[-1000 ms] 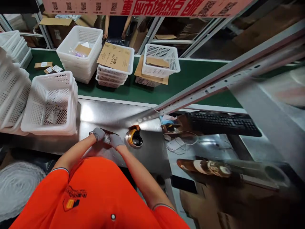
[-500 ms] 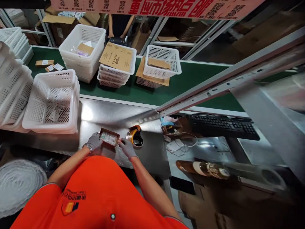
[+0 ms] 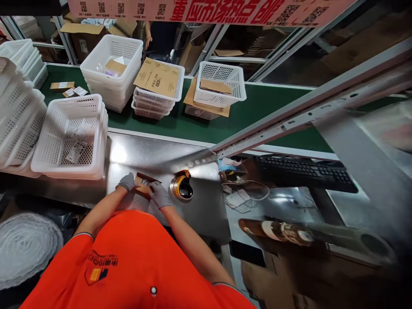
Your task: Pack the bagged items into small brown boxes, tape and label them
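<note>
A small brown cardboard box [image 3: 143,189] lies on the metal table in front of me, its flaps partly folded over the opening. Through the gap a bit of clear bubble wrap shows. My left hand [image 3: 128,182], in a grey glove with a metal watch at the wrist, grips the box's left end. At the right end my gloved right hand [image 3: 160,195] has its fingers closed on the box and a flap. Just right of that hand stands a tape dispenser [image 3: 183,187], orange and black, apart from it.
Stacked white baskets [image 3: 69,169] stand at the left of the metal table [image 3: 135,148]. More baskets sit on the green conveyor [image 3: 257,103] behind. A slanted metal rail [image 3: 273,120] crosses at right, above a keyboard [image 3: 305,171]. A bubble-wrap roll [image 3: 28,251] is at lower left.
Flaps now cover much of the bubble wrap, which lay open to view before. My right hand has moved left over the box's right end. The left hand has shifted slightly up.
</note>
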`<action>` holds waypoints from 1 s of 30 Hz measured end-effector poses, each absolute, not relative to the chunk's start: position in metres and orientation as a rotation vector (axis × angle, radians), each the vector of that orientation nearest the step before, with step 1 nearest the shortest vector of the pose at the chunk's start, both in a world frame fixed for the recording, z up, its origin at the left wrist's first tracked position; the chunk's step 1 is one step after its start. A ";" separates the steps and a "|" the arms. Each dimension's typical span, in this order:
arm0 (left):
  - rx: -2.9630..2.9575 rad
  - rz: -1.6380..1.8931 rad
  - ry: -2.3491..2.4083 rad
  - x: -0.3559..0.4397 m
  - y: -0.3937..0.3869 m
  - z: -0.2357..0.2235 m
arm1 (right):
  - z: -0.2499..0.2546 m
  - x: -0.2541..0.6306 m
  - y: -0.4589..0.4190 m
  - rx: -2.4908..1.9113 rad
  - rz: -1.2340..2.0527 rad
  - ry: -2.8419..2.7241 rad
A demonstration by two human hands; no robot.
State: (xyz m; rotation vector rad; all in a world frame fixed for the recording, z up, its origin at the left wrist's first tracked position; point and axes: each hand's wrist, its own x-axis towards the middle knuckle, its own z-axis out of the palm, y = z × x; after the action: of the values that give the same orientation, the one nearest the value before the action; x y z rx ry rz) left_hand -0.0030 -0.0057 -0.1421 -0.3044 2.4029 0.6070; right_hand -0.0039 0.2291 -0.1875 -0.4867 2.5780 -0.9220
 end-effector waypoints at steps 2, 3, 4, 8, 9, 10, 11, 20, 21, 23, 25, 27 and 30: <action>-0.397 0.675 2.363 -0.002 -0.011 -0.151 | -0.185 -0.003 0.224 -0.562 -0.913 2.687; -0.427 0.712 2.353 -0.001 -0.013 -0.154 | -0.183 -0.003 0.222 -0.596 -0.890 2.740; -0.448 0.744 2.347 0.000 -0.014 -0.157 | -0.183 -0.003 0.220 -0.617 -0.848 2.784; -0.481 0.773 2.365 0.000 -0.013 -0.162 | -0.191 0.002 0.222 -0.646 -0.653 2.750; -0.487 0.768 2.367 0.000 -0.013 -0.162 | -0.196 0.006 0.225 -0.687 -0.642 2.711; -0.493 0.768 2.372 -0.001 -0.012 -0.163 | -0.201 0.011 0.228 -0.738 -0.646 2.679; -0.495 0.783 2.383 -0.002 -0.012 -0.163 | -0.206 0.016 0.232 -0.783 -0.661 2.661; -0.457 1.086 2.408 0.012 -0.008 -0.177 | -0.207 0.010 0.243 -0.734 -0.707 2.721; -0.502 1.111 2.413 0.014 -0.006 -0.179 | -0.205 0.009 0.241 -0.728 -0.708 2.718; -0.599 1.149 2.415 0.015 -0.002 -0.184 | -0.200 0.011 0.238 -0.706 -0.711 2.722; -0.660 1.149 2.409 0.013 0.000 -0.188 | -0.198 0.015 0.239 -0.687 -0.721 2.710; -0.663 1.117 2.406 0.009 0.001 -0.190 | -0.198 0.018 0.249 -0.657 -0.761 2.700; -0.663 1.095 2.405 0.004 0.002 -0.191 | -0.201 0.018 0.280 -0.379 -0.843 2.866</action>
State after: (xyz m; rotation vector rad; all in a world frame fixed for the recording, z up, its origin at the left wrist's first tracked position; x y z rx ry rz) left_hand 0.0039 0.0020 -0.1911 -0.6628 2.4052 1.0953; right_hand 0.0176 0.2804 -0.2013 -0.3787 2.8664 -0.8433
